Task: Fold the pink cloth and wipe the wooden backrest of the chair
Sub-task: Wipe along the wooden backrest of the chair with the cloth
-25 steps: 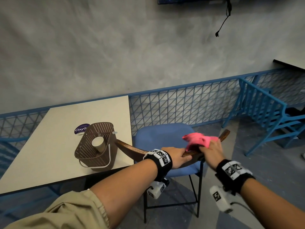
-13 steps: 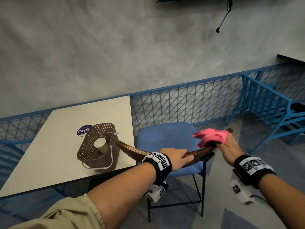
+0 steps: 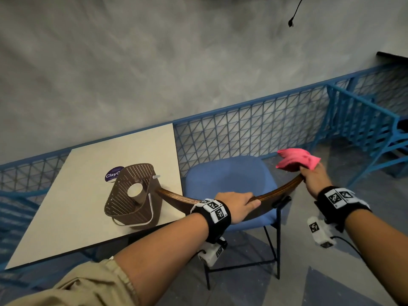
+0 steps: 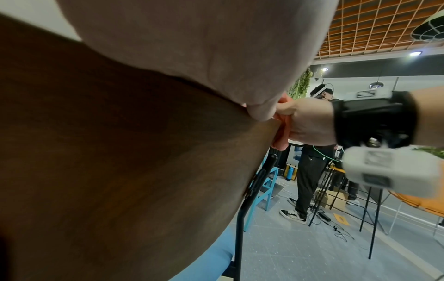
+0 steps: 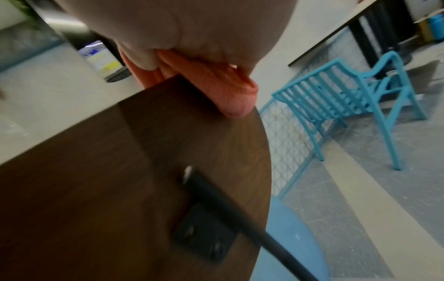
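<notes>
The chair's curved wooden backrest (image 3: 278,192) arcs from the table to the right, above the blue seat (image 3: 227,180). My left hand (image 3: 237,205) grips its top edge near the middle, fingers curled over the far side. My right hand (image 3: 314,177) holds the bunched pink cloth (image 3: 297,160) against the backrest's right end. In the right wrist view the pink cloth (image 5: 223,91) wraps over the rounded corner of the backrest (image 5: 144,171). From the left wrist camera the backrest (image 4: 120,161) fills the frame, with the right hand (image 4: 310,123) and a strip of cloth (image 4: 281,136) at its end.
A beige table (image 3: 72,202) at left carries a brown perforated basket (image 3: 132,195) with a paper cup (image 3: 135,191) inside. A blue mesh railing (image 3: 254,129) runs behind. A blue slatted chair (image 3: 364,129) stands at right. Another person (image 4: 310,161) stands further off.
My right hand has slid the pink cloth rightward along the backrest, from near the middle to its right end. The left hand has kept its grip on the top edge.
</notes>
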